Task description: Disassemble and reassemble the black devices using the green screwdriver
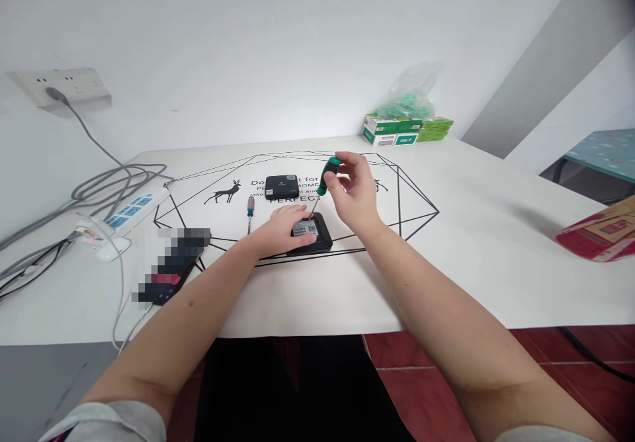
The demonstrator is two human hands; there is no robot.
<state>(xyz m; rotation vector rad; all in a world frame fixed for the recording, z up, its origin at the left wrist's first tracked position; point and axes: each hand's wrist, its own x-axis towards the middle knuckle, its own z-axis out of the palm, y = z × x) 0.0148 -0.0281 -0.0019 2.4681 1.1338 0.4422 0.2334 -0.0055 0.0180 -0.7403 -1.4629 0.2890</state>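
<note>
My right hand (pixel 358 190) is closed around the green and black handle of a screwdriver (pixel 328 176). Its thin shaft slants down and left, and the tip meets the far edge of a small black box (pixel 323 231) with a white label. My left hand (pixel 284 229) grips that box from its left side, thumb across the label and fingers along the far edge. A second black box (pixel 282 187) lies just beyond. To the left of it rests another screwdriver (pixel 251 212) with a red and blue handle. Whether the tip sits in a screw is too small to tell.
A phone (pixel 173 266), partly blurred, lies to the left near my forearm. Behind it are a power strip (pixel 129 209) and coiled grey cables (pixel 126 180). Green and white boxes (pixel 391 131) with a plastic bag (pixel 409 94) stand at the back. A red packet (pixel 600 233) sits at the right.
</note>
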